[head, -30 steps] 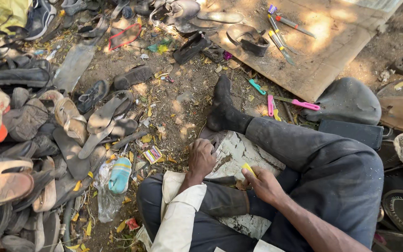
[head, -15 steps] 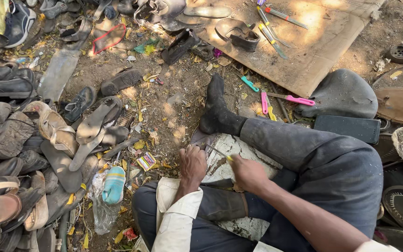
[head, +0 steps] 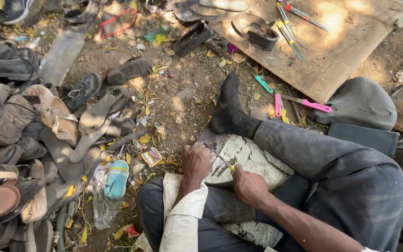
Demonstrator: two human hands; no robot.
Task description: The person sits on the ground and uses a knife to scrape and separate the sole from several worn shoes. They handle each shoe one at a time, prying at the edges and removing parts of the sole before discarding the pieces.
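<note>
A person sits on bare dirt ground [head: 187, 100] with a worn, cracked white slab [head: 250, 158] lying across the lap, between the grey-trousered legs. The left hand [head: 196, 163] presses down on the slab's near-left edge, its fingers curled over a small dark scrap there; what exactly they pinch is too small to tell. The right hand [head: 248, 185] rests just beside it on the slab, fingers closed around the yellow handle of a thin metal blade tool [head: 222, 159], whose tip points up-left towards the left hand and reaches it. The hands are close together, the tool bridging the gap.

A black-socked foot [head: 229, 109] stretches out past the slab's far edge onto the ground. Beyond it lies a flat sheet of brown cardboard [head: 346, 51] carrying a dark shoe heel piece [head: 257, 30] and several slim tools. By the cardboard's near edge, on the dirt, lie a teal-handled tool [head: 263, 84] and a pink-handled knife [head: 314, 105]. To the person's left is a heap of worn sandals and shoe soles [head: 33, 140], with a small turquoise sandal [head: 116, 178] at its near edge. A rounded grey cushion [head: 360, 102] sits to the right, touching a flat black box [head: 364, 137].
</note>
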